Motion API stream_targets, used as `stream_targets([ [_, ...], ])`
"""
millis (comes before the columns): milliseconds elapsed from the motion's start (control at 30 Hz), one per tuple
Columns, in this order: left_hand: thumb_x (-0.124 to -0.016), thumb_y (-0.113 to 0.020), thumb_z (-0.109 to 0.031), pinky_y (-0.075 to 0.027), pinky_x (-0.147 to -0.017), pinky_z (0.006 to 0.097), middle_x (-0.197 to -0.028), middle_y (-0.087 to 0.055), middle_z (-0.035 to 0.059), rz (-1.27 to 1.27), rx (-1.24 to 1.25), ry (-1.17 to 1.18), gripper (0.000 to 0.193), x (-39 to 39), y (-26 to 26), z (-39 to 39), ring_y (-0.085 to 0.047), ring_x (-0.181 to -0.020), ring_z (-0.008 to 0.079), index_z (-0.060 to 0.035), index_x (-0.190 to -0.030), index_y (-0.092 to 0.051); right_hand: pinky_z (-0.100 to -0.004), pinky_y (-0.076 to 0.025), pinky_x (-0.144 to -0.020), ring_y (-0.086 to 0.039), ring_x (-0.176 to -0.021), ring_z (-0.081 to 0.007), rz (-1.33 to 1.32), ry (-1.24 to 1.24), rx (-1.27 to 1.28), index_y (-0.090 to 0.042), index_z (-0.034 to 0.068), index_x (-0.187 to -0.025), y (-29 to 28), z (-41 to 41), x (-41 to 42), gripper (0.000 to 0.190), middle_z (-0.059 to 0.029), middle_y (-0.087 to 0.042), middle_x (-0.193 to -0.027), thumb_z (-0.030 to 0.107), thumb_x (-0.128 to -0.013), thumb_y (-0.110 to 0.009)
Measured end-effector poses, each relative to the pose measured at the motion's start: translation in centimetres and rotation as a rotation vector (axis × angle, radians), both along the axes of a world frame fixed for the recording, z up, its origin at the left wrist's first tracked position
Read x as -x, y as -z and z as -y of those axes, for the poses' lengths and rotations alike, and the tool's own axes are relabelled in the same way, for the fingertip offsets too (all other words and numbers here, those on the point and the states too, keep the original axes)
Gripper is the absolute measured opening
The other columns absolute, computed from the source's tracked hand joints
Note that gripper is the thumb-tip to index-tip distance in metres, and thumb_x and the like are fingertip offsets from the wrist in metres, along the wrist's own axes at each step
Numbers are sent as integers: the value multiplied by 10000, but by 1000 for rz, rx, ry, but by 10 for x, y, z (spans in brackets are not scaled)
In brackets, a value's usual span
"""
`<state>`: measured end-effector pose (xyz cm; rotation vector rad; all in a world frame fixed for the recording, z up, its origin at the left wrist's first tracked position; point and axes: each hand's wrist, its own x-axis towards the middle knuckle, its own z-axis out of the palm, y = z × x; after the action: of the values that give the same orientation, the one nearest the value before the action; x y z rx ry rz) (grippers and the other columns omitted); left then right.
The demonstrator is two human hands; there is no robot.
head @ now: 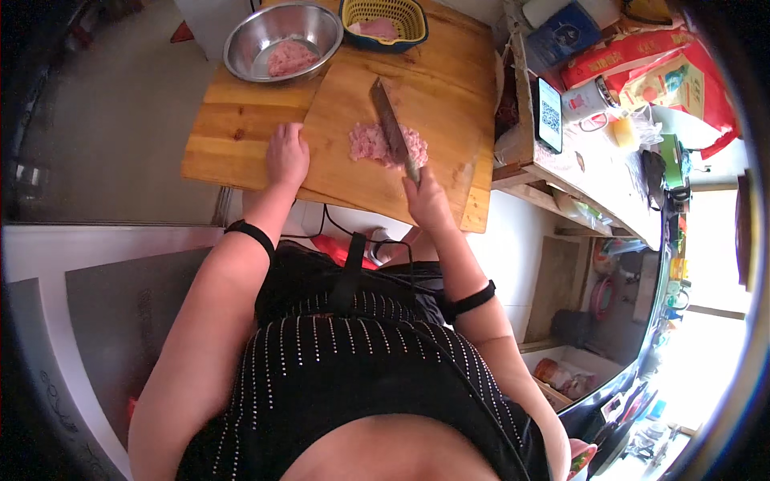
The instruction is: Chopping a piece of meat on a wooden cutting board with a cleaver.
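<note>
My right hand (428, 198) grips the handle of a broad-bladed kitchen cleaver (390, 120). Its blade points away from me and lies across a flat patch of chopped raw pink meat (368, 143), with meat showing on both sides. Under the meat is a wooden cutting board (337, 174), set askew on a wooden table (210, 147). My left hand (287, 153) rests on the tabletop at the board's left edge, thumb side against it; whether the fingers grip the edge is not plain.
A steel bowl (240, 51) with minced meat (292, 58) stands at the far left. Beside it, a yellow basket (415, 18) in a dark basin holds raw meat (376, 28). On the right-hand shelf (607, 180) are a phone (548, 114) and a mug (586, 99). Black cables (322, 225) hang below the table.
</note>
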<state>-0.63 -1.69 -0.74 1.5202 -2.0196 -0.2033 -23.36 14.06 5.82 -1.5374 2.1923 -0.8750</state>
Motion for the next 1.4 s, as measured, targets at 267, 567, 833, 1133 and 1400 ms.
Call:
stream_targets([
  [267, -844, -548, -111, -467, -766, 472, -992, -566, 155, -5, -9, -8, 228, 0, 1, -3, -554, -941, 361, -88, -1071, -540, -574, -453, -727, -572, -815, -523, 98, 15, -84, -465, 13, -1037, -16, -2, -14, 328, -332, -607, -832, 308, -912, -534],
  [567, -862, -535, -133, -455, -785, 491, -1018, -575, 200, -60, -39, 33, 233, -1, -1, -1, -543, -961, 402, -87, -1091, -535, -572, -454, -711, -579, -795, -513, 27, 6, -128, -467, 13, -1038, -9, -5, -19, 326, -321, -612, -823, 306, -912, -537],
  [833, -840, -546, -117, -472, -762, 471, -985, -574, 161, -11, 33, 1, 225, -4, -1, -1, -567, -917, 376, -86, -1063, -541, -572, -451, -714, -573, -799, -518, 119, -8, -16, -434, 13, -1073, -32, -4, -28, 328, -327, -605, -828, 280, -912, -535],
  [1133, -854, -534, -98, -451, -795, 482, -1008, -563, 198, -43, -42, 7, 234, 0, -3, -3, -539, -949, 402, -66, -1086, -536, -578, -446, -722, -564, -817, -526, 125, 8, -83, -443, 25, -1050, -23, -4, -24, 313, -332, -600, -837, 284, -903, -540],
  [1400, -853, -529, -118, -462, -784, 474, -1020, -570, 166, -24, -35, 8, 215, -5, 0, -2, -550, -967, 376, -77, -1064, -545, -579, -443, -723, -562, -820, -531, 175, 11, -103, -413, 23, -1093, -24, -3, -21, 338, -340, -596, -827, 277, -906, -533],
])
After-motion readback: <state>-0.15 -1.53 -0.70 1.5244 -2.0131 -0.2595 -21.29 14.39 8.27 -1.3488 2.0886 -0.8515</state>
